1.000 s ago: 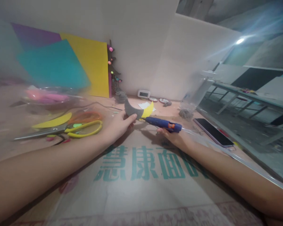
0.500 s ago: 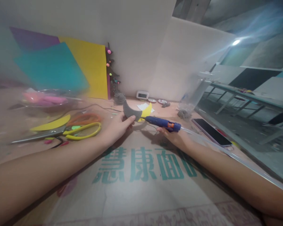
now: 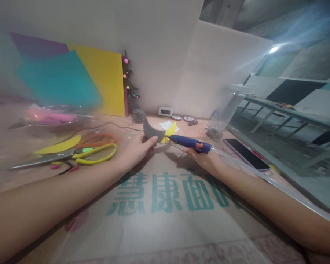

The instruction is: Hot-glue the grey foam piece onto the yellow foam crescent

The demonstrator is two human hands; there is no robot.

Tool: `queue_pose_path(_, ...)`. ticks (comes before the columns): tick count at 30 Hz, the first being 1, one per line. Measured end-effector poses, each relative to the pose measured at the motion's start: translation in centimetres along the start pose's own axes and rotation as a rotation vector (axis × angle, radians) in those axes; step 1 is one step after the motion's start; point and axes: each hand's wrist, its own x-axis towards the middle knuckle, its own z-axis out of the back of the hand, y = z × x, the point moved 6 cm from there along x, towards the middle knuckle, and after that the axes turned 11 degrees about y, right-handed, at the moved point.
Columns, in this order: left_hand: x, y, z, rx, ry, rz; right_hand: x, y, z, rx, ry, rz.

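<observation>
Between the thumb and fingers of my left hand (image 3: pixel 144 148) is a grey crescent-shaped piece (image 3: pixel 151 131), held up over the table. A yellow piece (image 3: pixel 170 130) with a pointed tip shows at its right end; whether the two are joined I cannot tell. My right hand (image 3: pixel 200 156) is wrapped round a blue glue gun (image 3: pixel 190 142), whose nozzle points left and meets the crescent's right end. A long clear glue stick (image 3: pixel 244 165) sticks out of the gun's back and runs over my right forearm.
Left of my hands lie yellow-handled scissors (image 3: pixel 95 154), orange handles and a yellow cut-out (image 3: pixel 59 145). A phone (image 3: pixel 246 154) lies at the right edge. Behind stand a small white clock (image 3: pixel 165 111), a wire tree (image 3: pixel 132 84) and coloured sheets (image 3: pixel 63 80). Grey yarn (image 3: pixel 214 132) sits near the phone.
Both hands keep nearly the same pose, with the nozzle still at the grey crescent's right end. The whole view has shifted very slightly.
</observation>
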Motion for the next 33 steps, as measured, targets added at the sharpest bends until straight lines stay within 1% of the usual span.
queue_pose_path(4, 0.0, 0.0, 0.0, 0.005, 0.009, 0.005, 0.0, 0.0, 0.1, -0.011, -0.018, -0.016)
queue_pose_path(8, -0.1, -0.1, 0.0, -0.005, 0.009, 0.008, 0.2, -0.9, 0.0, -0.055, -0.053, -0.034)
queue_pose_path(12, -0.1, -0.2, -0.1, 0.017, 0.016, 0.01, 0.2, -1.5, -0.1, -0.071, -0.047, -0.061)
queue_pose_path(14, -0.1, -0.2, -0.1, 0.018, 0.017, 0.009, 0.2, -1.3, 0.0, -0.066, -0.033, -0.062)
queue_pose_path(18, 0.0, -0.1, -0.1, 0.031, 0.024, -0.003, 0.2, -0.3, 0.1, -0.073, -0.014, 0.011)
queue_pose_path(21, 0.0, -0.1, -0.1, 0.028, 0.028, -0.009, 0.2, -0.1, 0.1, -0.071, 0.002, 0.038)
queue_pose_path(27, 0.0, -0.2, -0.1, 0.045, 0.039, -0.013, 0.2, -0.9, -0.2, -0.054, 0.02, 0.002)
queue_pose_path(33, -0.1, -0.3, -0.1, 0.08, 0.044, -0.027, 0.3, -0.7, -0.1, -0.05, 0.003, -0.082)
